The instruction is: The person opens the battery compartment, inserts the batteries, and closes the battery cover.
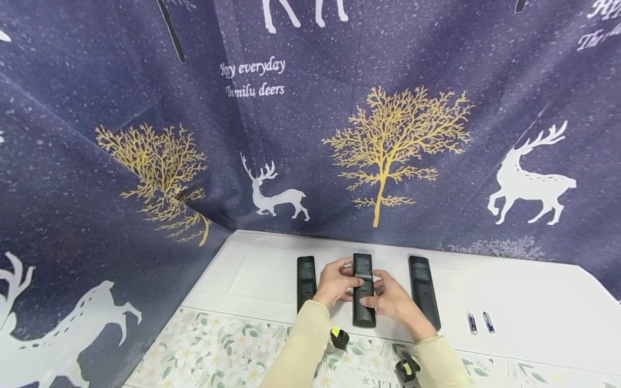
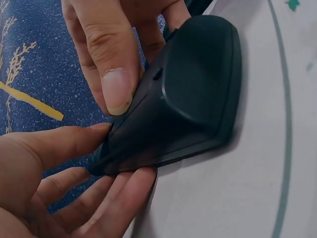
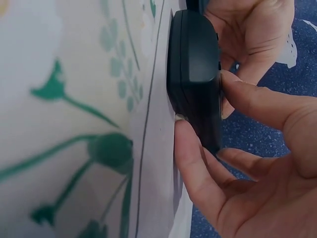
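Observation:
A black remote control (image 1: 364, 318) lies back side up between my two hands over the white tabletop. From its left side my left hand (image 1: 336, 281) grips it, the thumb on the back near a pale line across the case. My right hand (image 1: 394, 299) holds the right edge, its thumb on the back lower down. In the left wrist view the remote's rounded end (image 2: 203, 64) faces the camera, with left fingers under its edge. The right wrist view shows right fingertips along the remote's side (image 3: 193, 59).
Another black remote (image 1: 306, 275) lies on the left and a third remote (image 1: 424, 288) on the right, both back side up. Two small batteries, one (image 1: 472, 323) beside the other (image 1: 488, 322), lie farther right. A dark deer-print curtain (image 1: 310, 124) hangs behind the table.

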The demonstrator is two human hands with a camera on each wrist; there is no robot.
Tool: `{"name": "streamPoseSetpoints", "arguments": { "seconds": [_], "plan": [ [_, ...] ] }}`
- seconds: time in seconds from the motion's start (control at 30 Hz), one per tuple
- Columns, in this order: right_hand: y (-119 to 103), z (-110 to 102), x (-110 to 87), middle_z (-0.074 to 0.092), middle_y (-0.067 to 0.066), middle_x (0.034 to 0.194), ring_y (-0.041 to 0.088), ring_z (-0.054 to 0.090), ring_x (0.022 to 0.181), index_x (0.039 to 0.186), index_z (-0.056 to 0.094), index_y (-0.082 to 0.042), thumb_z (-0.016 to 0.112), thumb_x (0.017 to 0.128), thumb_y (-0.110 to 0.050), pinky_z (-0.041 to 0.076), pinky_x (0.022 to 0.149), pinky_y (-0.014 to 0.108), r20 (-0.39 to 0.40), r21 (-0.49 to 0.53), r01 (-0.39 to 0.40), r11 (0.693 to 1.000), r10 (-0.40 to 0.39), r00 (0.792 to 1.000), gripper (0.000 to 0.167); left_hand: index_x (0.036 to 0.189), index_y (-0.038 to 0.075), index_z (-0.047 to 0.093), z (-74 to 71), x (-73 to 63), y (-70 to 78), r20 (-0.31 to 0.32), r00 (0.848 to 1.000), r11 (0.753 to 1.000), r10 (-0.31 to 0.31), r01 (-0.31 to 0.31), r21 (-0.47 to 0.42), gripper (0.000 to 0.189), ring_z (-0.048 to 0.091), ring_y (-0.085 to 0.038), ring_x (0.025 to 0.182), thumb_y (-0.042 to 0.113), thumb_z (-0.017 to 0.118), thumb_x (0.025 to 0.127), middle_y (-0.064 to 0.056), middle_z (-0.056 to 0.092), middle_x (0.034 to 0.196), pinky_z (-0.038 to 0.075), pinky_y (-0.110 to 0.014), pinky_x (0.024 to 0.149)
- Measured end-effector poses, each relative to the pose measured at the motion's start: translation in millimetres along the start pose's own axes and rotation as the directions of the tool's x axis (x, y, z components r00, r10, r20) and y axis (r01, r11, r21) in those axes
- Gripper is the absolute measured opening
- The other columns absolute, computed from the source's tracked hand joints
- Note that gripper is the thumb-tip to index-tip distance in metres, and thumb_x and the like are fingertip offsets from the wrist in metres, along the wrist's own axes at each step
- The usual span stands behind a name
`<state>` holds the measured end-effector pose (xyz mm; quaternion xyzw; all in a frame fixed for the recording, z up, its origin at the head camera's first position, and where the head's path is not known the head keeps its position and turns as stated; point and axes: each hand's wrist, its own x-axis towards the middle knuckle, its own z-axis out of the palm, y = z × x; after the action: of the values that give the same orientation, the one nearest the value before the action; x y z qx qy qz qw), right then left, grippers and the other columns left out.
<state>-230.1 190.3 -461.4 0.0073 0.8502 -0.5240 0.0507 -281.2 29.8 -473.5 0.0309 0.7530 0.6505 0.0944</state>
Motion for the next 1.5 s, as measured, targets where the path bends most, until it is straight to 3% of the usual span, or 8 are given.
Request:
{"name": "streamPoseSetpoints", "arguments": {
  "seconds": [0.33, 0.63, 1.17, 1.27, 1.37, 1.5],
  "plan": [
    [-1.4, 1.8, 1.4, 0.06, 0.027, 0.116, 0.033, 0.069, 0.096, 0.152, 0.041, 0.015, 0.085, 0.085, 0.003, 0.063, 0.071, 0.045, 0.008, -0.04, 0.032, 0.999, -0.031, 0.999, 0.081, 0.143, 0.006, 0.067, -1.3, -2.8, 0.4, -0.041, 0.999, 0.999, 0.029, -0.028, 0.022, 0.066, 0.075, -0.019, 0.073, -0.005, 0.087, 0.082, -0.011, 0.073, 0.107, 0.063, -0.036, 0.054],
    [-4.5, 2.6, 0.0, 0.068, 0.019, 0.103, 0.029, 0.07, 0.09, 0.148, 0.045, 0.017, 0.088, 0.083, -0.001, 0.059, 0.082, 0.049, -0.005, -0.164, 0.1, 0.981, -0.102, 0.995, 0.08, 0.139, 0.006, 0.071, -1.4, 0.5, -2.6, -0.054, 0.998, 0.998, 0.025, -0.022, 0.052, 0.06, 0.073, -0.016, 0.071, -0.003, 0.088, 0.082, -0.011, 0.073, 0.109, 0.062, -0.034, 0.051],
    [-3.4, 1.8, -1.8, 0.061, 0.026, 0.119, 0.031, 0.068, 0.096, 0.147, 0.051, 0.012, 0.089, 0.085, -0.007, 0.059, 0.08, 0.048, -0.014, -0.2, 0.071, 0.977, -0.075, 0.997, 0.076, 0.134, 0.008, 0.074, 1.0, -4.6, 0.5, -0.093, 0.995, 0.994, 0.02, -0.01, 0.112, 0.056, 0.067, -0.015, 0.058, -0.003, 0.089, 0.081, -0.01, 0.072, 0.111, 0.06, -0.031, 0.048],
    [-3.8, 0.6, -4.5, 0.06, 0.024, 0.12, 0.028, 0.069, 0.095, 0.147, 0.051, 0.011, 0.09, 0.084, -0.006, 0.06, 0.077, 0.045, -0.012, -0.193, 0.051, 0.98, -0.054, 0.998, 0.075, 0.132, 0.01, 0.076, 4.0, -4.7, -2.3, -0.105, 0.993, 0.983, 0.051, -0.031, 0.183, 0.053, 0.063, -0.014, 0.057, 0.001, 0.09, 0.081, -0.009, 0.074, 0.11, 0.058, -0.029, 0.049],
    [-5.2, -1.1, -7.2, 0.061, 0.021, 0.118, 0.027, 0.069, 0.094, 0.146, 0.053, 0.01, 0.09, 0.084, -0.006, 0.06, 0.076, 0.044, -0.019, -0.193, 0.047, 0.98, -0.052, 0.998, 0.074, 0.127, 0.011, 0.079, 5.9, -5.1, -2.6, -0.133, 0.982, 0.952, 0.137, -0.094, 0.291, 0.05, 0.069, -0.016, 0.071, 0.007, 0.091, 0.079, -0.009, 0.076, 0.108, 0.06, -0.034, 0.063],
    [-9.7, -6.3, -11.1, 0.063, 0.021, 0.121, 0.03, 0.069, 0.099, 0.145, 0.056, 0.007, 0.089, 0.086, -0.01, 0.06, 0.078, 0.046, -0.032, -0.21, 0.051, 0.976, -0.059, 0.998, 0.069, 0.122, 0.012, 0.081, 5.6, -8.2, 8.9, -0.179, 0.959, 0.915, 0.219, -0.138, 0.38, 0.042, 0.073, -0.018, 0.087, 0.015, 0.091, 0.081, -0.005, 0.079, 0.106, 0.057, -0.041, 0.077]
  ]
}}
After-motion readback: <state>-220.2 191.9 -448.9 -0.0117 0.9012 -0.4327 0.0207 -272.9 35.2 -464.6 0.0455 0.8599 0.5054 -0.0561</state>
